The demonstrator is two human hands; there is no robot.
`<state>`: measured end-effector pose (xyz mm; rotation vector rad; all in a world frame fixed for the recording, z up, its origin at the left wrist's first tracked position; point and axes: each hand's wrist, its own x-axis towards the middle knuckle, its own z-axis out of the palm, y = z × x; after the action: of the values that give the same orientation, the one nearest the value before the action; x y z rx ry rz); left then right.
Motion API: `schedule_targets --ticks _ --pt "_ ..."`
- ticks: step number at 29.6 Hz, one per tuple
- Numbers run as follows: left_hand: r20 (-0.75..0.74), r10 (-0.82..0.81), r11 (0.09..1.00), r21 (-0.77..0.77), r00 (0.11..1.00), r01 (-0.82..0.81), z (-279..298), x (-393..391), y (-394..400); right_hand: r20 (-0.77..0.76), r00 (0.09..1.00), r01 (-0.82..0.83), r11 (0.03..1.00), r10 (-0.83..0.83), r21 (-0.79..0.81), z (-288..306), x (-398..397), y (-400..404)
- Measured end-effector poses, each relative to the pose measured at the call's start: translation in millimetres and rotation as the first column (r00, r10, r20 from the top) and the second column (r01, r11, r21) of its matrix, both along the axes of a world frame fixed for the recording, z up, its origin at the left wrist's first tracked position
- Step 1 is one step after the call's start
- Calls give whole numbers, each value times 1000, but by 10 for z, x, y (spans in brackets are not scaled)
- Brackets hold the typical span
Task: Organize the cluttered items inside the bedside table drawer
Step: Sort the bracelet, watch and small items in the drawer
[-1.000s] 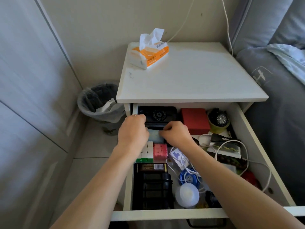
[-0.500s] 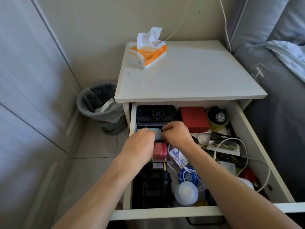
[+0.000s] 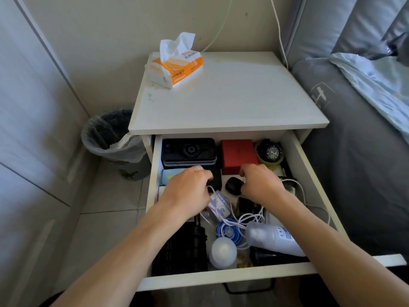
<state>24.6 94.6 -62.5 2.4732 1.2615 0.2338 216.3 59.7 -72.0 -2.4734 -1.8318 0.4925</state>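
Bin: on the floor left of the bench, lined with a clear bag.
Tissues: orange and white pack on the back left of the bench, one sheet sticking up.
Drawer: pulled open under the bench top, full of loose things.
Black case: back left corner of the drawer, flat, a round emblem on its lid.
Pale box: just in front of the black case, against the left wall, partly under the left hand.
Left hand: knuckles up over the drawer's left half, a ring on one finger; the fingers curl down at a dark object beside the pale box, but blur hides the grip, so I cannot tell whether it holds anything.
Black crate: front left of the drawer, partly under the left forearm.
White cable: loops from below the left hand across the middle of the drawer.
White dome: near the front, right of the crate.
Blue reel: just behind the dome, under cable loops.
Red box: back middle, right of the black case.
Black pod: small and rounded, between the two hands.
Right hand: in front of the red box, fingers curled down and blurred; the thumb touches the pod, yet whether the grip has it I cannot tell.
Watch: back right corner, dial up, on a yellowish roll.
White bottle: lying on its side at front right, beside the right forearm.
Bed: grey, right of the bench.
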Motion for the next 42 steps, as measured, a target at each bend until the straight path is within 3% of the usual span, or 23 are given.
schedule_targets --ticks 3,9,12,15,17,22,30,33,38,42 --pt "60 14 1000 -17 998 -13 1 112 -58 -12 995 -97 991 96 -96 -100 55 43" --pt "149 58 998 -33 987 -54 4 150 -101 -71 996 -48 997 44 -56 -213 92 101" --pt "196 129 990 -84 972 -115 -5 91 -65 -119 993 -9 999 15 53 -195 124 31" --pt "265 225 970 -148 937 -191 6 26 -10 -324 942 0 968 84 251 -109 116 -25" --pt "280 275 957 -174 920 -233 19 -41 41 -426 894 -12 957 140 290 -55 48 -28" --pt "282 356 931 -193 891 -311 37 -199 115 -484 866 -20 975 128 221 -49 -67 79" --pt "215 351 931 -184 911 -315 85 -312 132 -476 867 14 947 150 322 -93 -227 307" --pt "193 349 929 -198 917 -311 101 -318 157 -562 822 76 958 96 275 -148 -242 345" --pt "152 321 935 -209 935 -287 106 -294 178 -607 789 37 978 98 205 -182 -275 360" --pt "106 300 937 -218 948 -272 107 -291 188 -525 850 62 982 43 181 -152 -203 435"
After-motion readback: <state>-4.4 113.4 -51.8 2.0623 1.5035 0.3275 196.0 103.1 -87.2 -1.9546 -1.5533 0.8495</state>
